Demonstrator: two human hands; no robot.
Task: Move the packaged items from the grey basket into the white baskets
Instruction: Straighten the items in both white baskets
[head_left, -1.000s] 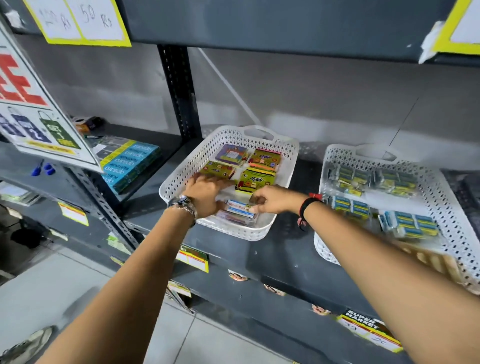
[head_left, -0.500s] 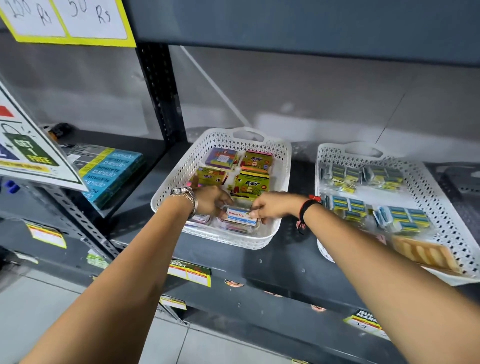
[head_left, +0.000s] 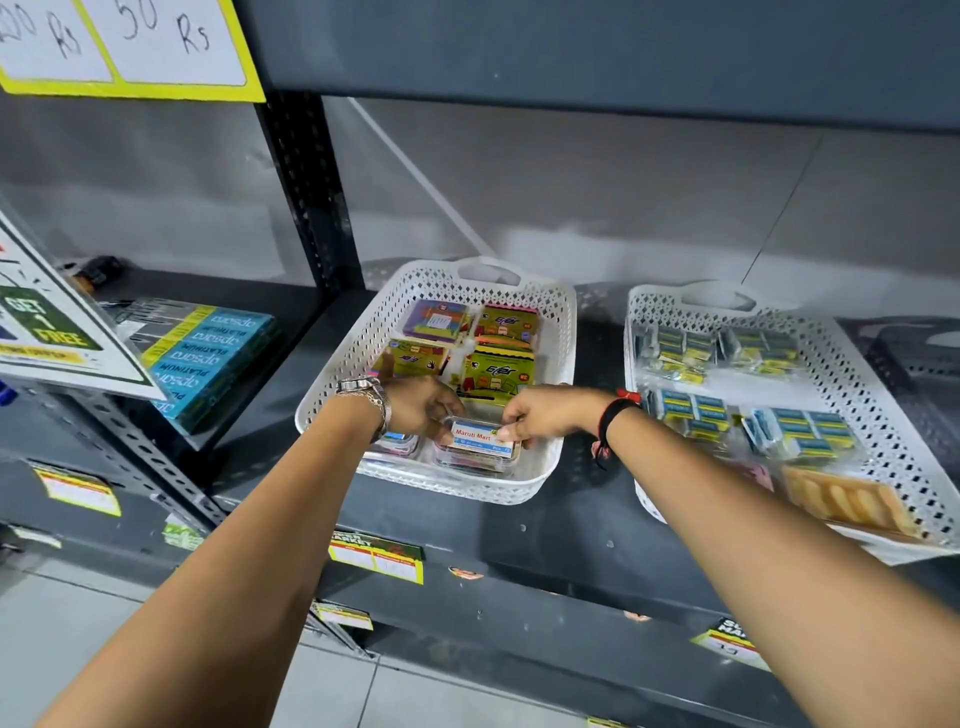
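A white perforated basket (head_left: 332, 415) stands on the dark shelf and holds green and purple packs (head_left: 496, 369) at the back. At its front lies a clear plastic box with a white "Maruti Mart" label (head_left: 480, 441). My left hand (head_left: 421, 408) grips the box's left end and my right hand (head_left: 545, 415) pinches its right end. A second clear box (head_left: 397, 444) sits partly hidden under my left wrist. A second white basket (head_left: 878, 415) to the right holds blue and yellow packets (head_left: 800, 426). No grey basket is in view.
A tan pack (head_left: 847, 501) lies at the front of the right basket. Teal boxes (head_left: 202, 358) are stacked on the left shelf beyond the black upright post (head_left: 306, 192). A slanted offer sign (head_left: 57, 327) hangs at left. Price tags (head_left: 376, 556) line the shelf edge.
Both hands have drawn toward the basket's front and settled on the labelled clear box. The view has shifted closer and slightly right.
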